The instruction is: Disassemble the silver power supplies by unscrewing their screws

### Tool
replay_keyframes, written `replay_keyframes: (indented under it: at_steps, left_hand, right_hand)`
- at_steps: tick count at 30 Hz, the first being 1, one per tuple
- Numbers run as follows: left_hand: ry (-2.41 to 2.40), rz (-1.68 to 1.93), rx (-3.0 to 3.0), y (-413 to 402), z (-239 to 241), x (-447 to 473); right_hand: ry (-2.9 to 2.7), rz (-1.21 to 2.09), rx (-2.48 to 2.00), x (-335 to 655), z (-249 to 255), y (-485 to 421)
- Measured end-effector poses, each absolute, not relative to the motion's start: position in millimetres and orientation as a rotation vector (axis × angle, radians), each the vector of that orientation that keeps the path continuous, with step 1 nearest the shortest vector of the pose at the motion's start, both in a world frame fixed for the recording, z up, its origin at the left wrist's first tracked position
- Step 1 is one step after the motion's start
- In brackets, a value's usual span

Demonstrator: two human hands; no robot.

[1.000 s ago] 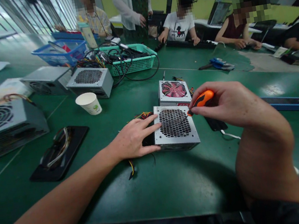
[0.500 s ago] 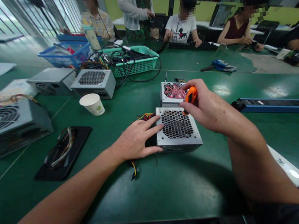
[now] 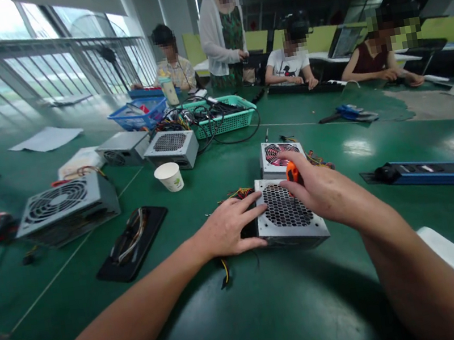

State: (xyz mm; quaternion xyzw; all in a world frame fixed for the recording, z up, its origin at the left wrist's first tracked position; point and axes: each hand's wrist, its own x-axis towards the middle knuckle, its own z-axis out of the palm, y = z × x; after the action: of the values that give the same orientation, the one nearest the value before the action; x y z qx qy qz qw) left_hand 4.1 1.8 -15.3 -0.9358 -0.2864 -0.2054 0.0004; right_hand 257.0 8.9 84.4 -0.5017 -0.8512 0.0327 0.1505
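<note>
Green worktable (image 3: 275,312) lies bare toward its near edge. Power supply (image 3: 288,217) sits centred, a second unit (image 3: 280,157) touching behind. Left hand (image 3: 230,228), fingers spread, presses its left edge. Right hand (image 3: 321,192) pinches an orange screwdriver (image 3: 293,173) over the grille.

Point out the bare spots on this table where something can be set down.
Bare green table lies in front of the power supply, between both forearms. More lies between paper cup and black tray. It is crowded around the green basket and its cables.
</note>
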Motion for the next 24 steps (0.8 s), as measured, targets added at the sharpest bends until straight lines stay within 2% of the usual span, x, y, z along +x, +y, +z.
replay_keyframes:
  at_steps: [24]
  left_hand:
    - [-0.922,-0.617,-2.937,1.8,-17.0,3.1]
  right_hand:
    - [-2.408,0.178,-1.348,282.5,107.7,1.9]
